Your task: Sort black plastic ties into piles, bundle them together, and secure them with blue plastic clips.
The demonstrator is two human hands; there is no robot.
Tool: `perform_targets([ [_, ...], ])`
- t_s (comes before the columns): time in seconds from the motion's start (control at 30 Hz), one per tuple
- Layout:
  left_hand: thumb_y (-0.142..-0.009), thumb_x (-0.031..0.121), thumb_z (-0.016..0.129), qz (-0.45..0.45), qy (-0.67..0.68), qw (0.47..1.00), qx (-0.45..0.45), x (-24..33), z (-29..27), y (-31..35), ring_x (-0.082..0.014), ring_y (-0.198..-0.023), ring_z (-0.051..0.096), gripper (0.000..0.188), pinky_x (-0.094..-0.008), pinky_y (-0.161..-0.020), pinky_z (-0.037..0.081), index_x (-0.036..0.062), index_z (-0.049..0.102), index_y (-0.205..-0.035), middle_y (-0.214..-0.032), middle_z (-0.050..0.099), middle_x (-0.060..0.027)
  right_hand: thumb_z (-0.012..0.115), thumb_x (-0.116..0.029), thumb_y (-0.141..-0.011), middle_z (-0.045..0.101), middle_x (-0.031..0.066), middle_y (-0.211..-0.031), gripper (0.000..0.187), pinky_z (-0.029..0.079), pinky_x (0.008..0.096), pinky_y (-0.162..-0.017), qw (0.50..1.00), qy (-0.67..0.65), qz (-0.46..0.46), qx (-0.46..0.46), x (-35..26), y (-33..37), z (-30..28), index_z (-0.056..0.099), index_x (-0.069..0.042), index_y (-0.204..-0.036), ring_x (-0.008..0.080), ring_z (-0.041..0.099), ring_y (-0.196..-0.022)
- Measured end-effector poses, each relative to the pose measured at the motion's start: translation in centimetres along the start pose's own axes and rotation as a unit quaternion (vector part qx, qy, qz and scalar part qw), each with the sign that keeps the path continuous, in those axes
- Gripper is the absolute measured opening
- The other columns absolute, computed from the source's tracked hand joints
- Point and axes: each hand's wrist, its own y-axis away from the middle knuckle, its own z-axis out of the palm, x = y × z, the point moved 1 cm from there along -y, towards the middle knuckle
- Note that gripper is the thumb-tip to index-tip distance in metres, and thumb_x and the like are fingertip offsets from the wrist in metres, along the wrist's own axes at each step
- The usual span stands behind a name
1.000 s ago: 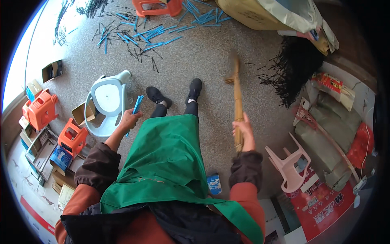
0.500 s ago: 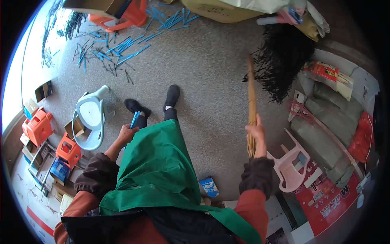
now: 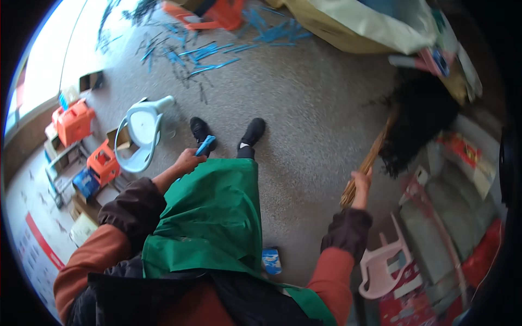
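My right hand point(image 3: 360, 185) is closed round the tan handle of a twig broom point(image 3: 375, 149), which looks like bound sticks. The handle slants away to the upper right and meets a wide mass of black bristles point(image 3: 421, 119) on the floor. My left hand point(image 3: 189, 161), beside the green apron point(image 3: 212, 212), is closed on a few thin blue strips point(image 3: 205, 145) that stick out past the fingers. More blue strips point(image 3: 209, 52) lie scattered with black twig bits on the grey floor ahead.
A pale blue child's chair point(image 3: 144, 133) stands left of my feet, with orange stools point(image 3: 103, 163) beyond it. A pink chair point(image 3: 385, 263) and grey sacks point(image 3: 435, 201) are at the right. A large tan-and-white bag point(image 3: 359, 27) lies ahead. A blue-and-white box point(image 3: 271, 261) sits near me.
The view has turned, shifting the surroundings. The broom handle, upright in the picture before, now leans to the upper right against the black bristles. My left hand still holds the blue strips.
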Motion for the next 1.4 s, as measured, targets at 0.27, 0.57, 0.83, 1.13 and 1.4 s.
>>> perform_targets([
  [0.27,-0.077,0.027,0.061,0.020,0.063,0.998,-0.013,-0.9,-1.9,0.7,-0.0163,-0.041,0.049,0.024,-0.0310,-0.036,0.040,0.0038,0.058,-0.080,-0.055,0.050,-0.0061,0.062,-0.004,-0.073,0.049,0.0093,-0.062,0.038,0.047,0.0363,-0.036,0.973,-0.047,0.083,-0.210,-4.1,17.9,13.2,0.035,-0.010,-0.099,0.0217,0.052,-0.044],
  [0.57,-0.077,0.029,0.059,0.022,0.164,0.986,-0.004,-6.9,-10.5,-0.1,-0.0182,-0.043,0.052,0.026,-0.0323,-0.038,0.042,0.0039,0.059,-0.082,-0.055,0.053,-0.0077,0.058,-0.008,-0.079,0.052,0.0145,-0.064,0.019,0.049,0.0416,-0.044,0.928,-0.065,0.112,-0.351,-7.4,30.2,33.2,0.042,0.000,-0.086,0.0267,0.055,-0.049],
  [0.83,-0.076,0.029,0.059,0.013,0.274,0.960,0.057,-16.1,-20.7,-1.7,-0.0174,-0.044,0.052,0.024,-0.0328,-0.042,0.044,0.0044,0.059,-0.079,-0.056,0.054,-0.0076,0.056,-0.012,-0.080,0.053,0.0166,-0.063,0.019,0.050,0.0427,-0.050,0.927,-0.044,0.129,-0.350,-12.0,38.0,49.7,0.043,0.001,-0.084,0.0303,0.056,-0.053],
  [1.13,-0.076,0.029,0.060,-0.014,0.347,0.937,0.047,-21.5,-24.6,-3.1,-0.0158,-0.045,0.052,0.025,-0.0313,-0.043,0.042,0.0041,0.059,-0.079,-0.058,0.054,-0.0066,0.056,0.001,-0.073,0.050,0.0165,-0.063,0.034,0.050,0.0441,-0.044,0.912,0.002,0.102,-0.398,-16.5,47.7,63.9,0.032,0.002,-0.097,0.0280,0.054,-0.049],
  [1.4,-0.074,0.029,0.060,-0.015,0.367,0.928,0.063,-23.7,-26.5,-3.1,-0.0179,-0.049,0.055,0.027,-0.0329,-0.046,0.045,0.0030,0.061,-0.083,-0.061,0.057,-0.0089,0.054,-0.013,-0.079,0.055,0.0161,-0.062,0.018,0.049,0.0416,-0.052,0.856,-0.001,0.049,-0.515,-24.3,51.9,73.1,0.041,-0.001,-0.086,0.0289,0.056,-0.054],
])
